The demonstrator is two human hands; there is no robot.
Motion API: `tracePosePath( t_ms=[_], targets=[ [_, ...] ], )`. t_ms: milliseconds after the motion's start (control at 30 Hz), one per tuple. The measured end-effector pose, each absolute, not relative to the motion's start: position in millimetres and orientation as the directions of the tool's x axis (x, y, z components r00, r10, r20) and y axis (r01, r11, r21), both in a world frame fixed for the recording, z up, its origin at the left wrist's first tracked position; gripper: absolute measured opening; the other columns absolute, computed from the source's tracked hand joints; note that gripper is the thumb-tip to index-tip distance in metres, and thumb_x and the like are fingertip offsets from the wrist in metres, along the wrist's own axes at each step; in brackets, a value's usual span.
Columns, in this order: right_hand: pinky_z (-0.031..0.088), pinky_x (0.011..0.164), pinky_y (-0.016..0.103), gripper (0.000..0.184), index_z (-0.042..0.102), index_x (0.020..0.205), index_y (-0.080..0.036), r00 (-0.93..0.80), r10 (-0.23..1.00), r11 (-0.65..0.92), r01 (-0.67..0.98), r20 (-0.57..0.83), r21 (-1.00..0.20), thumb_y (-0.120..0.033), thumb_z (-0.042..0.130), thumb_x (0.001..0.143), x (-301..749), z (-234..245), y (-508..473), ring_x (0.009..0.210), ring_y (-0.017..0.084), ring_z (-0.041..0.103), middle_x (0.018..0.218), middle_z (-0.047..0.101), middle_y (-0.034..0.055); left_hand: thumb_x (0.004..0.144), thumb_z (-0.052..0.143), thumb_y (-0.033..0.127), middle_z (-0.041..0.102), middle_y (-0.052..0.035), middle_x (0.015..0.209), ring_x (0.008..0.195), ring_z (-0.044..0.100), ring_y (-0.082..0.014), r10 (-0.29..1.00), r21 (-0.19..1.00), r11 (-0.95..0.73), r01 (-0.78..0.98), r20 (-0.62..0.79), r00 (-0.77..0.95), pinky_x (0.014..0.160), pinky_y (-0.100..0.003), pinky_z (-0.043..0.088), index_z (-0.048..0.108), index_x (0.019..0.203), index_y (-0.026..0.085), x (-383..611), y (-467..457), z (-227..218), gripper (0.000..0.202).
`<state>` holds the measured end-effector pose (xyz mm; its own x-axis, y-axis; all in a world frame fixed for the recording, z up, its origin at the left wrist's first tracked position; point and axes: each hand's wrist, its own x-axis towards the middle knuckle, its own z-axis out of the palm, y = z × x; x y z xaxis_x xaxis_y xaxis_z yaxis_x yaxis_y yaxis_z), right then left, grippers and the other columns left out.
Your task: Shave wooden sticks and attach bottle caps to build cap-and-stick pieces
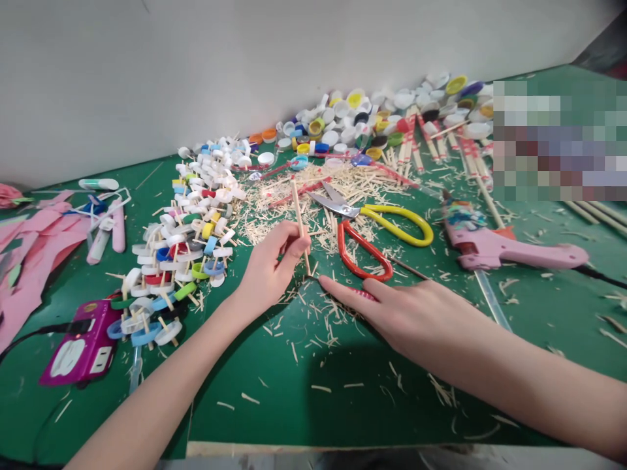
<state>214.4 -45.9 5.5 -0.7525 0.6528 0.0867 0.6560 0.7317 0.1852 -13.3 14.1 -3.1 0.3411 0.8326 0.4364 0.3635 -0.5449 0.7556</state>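
My left hand (277, 264) pinches a thin wooden stick (296, 203) between thumb and fingers, holding it nearly upright with its lower end close to the green table. In my right hand (416, 316) is a small knife with a red patterned handle (363, 293); the index finger stretches along it. The dark blade tip is at the stick's lower end, though I cannot tell whether it cuts in. Pale wood shavings (274, 202) lie around both hands. Just beyond the right hand rest open scissors (350, 210) with one red and one yellow handle.
Bottle caps with stick pieces (210, 189) are heaped at the left, and loose caps (337, 124) line the wall. A pink glue gun (519, 251) with a cord lies right. A magenta device (83, 346) and pink cloth-like strips (39, 254) are left. The upper right is pixelated.
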Motion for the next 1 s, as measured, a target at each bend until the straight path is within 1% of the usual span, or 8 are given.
tracePosePath(
  t_ms=[200, 333, 400, 567, 733, 800, 900, 1000],
  targets=[
    [0.012, 0.048, 0.029, 0.074, 0.022, 0.150, -0.029, -0.744, 0.662, 0.739, 0.668, 0.094, 0.086, -0.009, 0.043, 0.082, 219.6, 6.0, -37.5, 0.040, 0.007, 0.032, 0.079, 0.058, -0.0029, 0.097, 0.044, 0.035, 0.054, 0.0012, 0.077, 0.066, 0.049, -0.0102, 0.838, 0.752, -0.537, 0.382, 0.426, 0.340, 0.061, -0.025, 0.041, 0.050, 0.084, 0.023, -13.8, 16.9, -3.6, 0.019],
    [0.013, 0.047, 0.028, 0.092, 0.015, 0.152, -0.029, -0.736, 0.667, 0.723, 0.677, 0.119, 0.134, -0.002, 0.045, 0.070, 219.6, 8.0, -35.4, 0.043, 0.007, 0.034, 0.089, 0.060, -0.0002, 0.097, 0.044, 0.033, 0.055, 0.0014, 0.077, 0.067, 0.050, -0.0102, 0.819, 0.732, -0.566, 0.378, 0.449, 0.357, 0.063, -0.025, 0.042, 0.049, 0.084, 0.023, -13.5, 16.8, -1.8, 0.018],
    [0.013, 0.048, 0.028, 0.097, 0.013, 0.153, -0.029, -0.735, 0.663, 0.716, 0.678, 0.139, 0.169, -0.001, 0.045, 0.066, 218.6, 7.2, -35.3, 0.043, 0.007, 0.035, 0.088, 0.060, -0.0001, 0.097, 0.045, 0.032, 0.056, 0.0014, 0.078, 0.068, 0.051, -0.0101, 0.817, 0.725, -0.570, 0.386, 0.451, 0.360, 0.065, -0.025, 0.043, 0.050, 0.085, 0.023, -13.2, 16.2, -1.1, 0.016],
    [0.015, 0.048, 0.027, 0.093, 0.011, 0.153, -0.027, -0.728, 0.658, 0.698, 0.686, 0.192, 0.206, -0.003, 0.042, 0.070, 211.5, 3.3, -35.6, 0.043, 0.007, 0.035, 0.092, 0.063, 0.0021, 0.097, 0.045, 0.029, 0.056, 0.0014, 0.080, 0.072, 0.053, -0.0101, 0.799, 0.707, -0.596, 0.380, 0.478, 0.364, 0.070, -0.025, 0.043, 0.050, 0.084, 0.022, -11.2, 14.9, -0.4, 0.016],
    [0.011, 0.049, 0.030, 0.087, 0.012, 0.153, -0.026, -0.710, 0.688, 0.672, 0.702, 0.149, 0.236, -0.005, 0.044, 0.074, 203.9, 9.2, -38.6, 0.043, 0.007, 0.036, 0.085, 0.063, 0.0016, 0.097, 0.046, 0.028, 0.055, 0.0015, 0.078, 0.073, 0.054, -0.0109, 0.817, 0.725, -0.572, 0.384, 0.464, 0.342, 0.070, -0.026, 0.043, 0.050, 0.085, 0.022, -9.9, 13.3, -1.1, 0.014],
    [0.012, 0.049, 0.030, 0.086, 0.014, 0.153, -0.025, -0.713, 0.689, 0.675, 0.696, 0.130, 0.243, -0.005, 0.044, 0.075, 203.7, 13.4, -40.6, 0.043, 0.007, 0.036, 0.083, 0.062, 0.0013, 0.097, 0.046, 0.029, 0.055, 0.0012, 0.079, 0.074, 0.054, -0.0112, 0.815, 0.729, -0.573, 0.374, 0.457, 0.356, 0.071, -0.027, 0.043, 0.050, 0.087, 0.022, -9.9, 12.4, -2.0, 0.012],
    [0.015, 0.048, 0.030, 0.083, 0.020, 0.152, -0.024, -0.723, 0.675, 0.679, 0.687, 0.149, 0.260, -0.003, 0.042, 0.074, 205.2, 17.0, -43.6, 0.043, 0.007, 0.035, 0.081, 0.061, 0.0012, 0.097, 0.047, 0.028, 0.056, 0.0008, 0.081, 0.076, 0.054, -0.0114, 0.801, 0.724, -0.588, 0.362, 0.460, 0.382, 0.072, -0.028, 0.043, 0.050, 0.088, 0.022, -10.1, 12.1, -3.6, 0.011],
    [0.014, 0.048, 0.031, 0.083, 0.019, 0.152, -0.024, -0.716, 0.685, 0.670, 0.693, 0.138, 0.266, -0.003, 0.040, 0.075, 206.7, 15.8, -46.6, 0.042, 0.007, 0.032, 0.081, 0.061, 0.0013, 0.096, 0.047, 0.028, 0.056, 0.0010, 0.080, 0.075, 0.053, -0.0115, 0.795, 0.715, -0.598, 0.362, 0.472, 0.382, 0.072, -0.029, 0.043, 0.050, 0.088, 0.022, -10.8, 13.5, -4.8, 0.011]
  ],
)
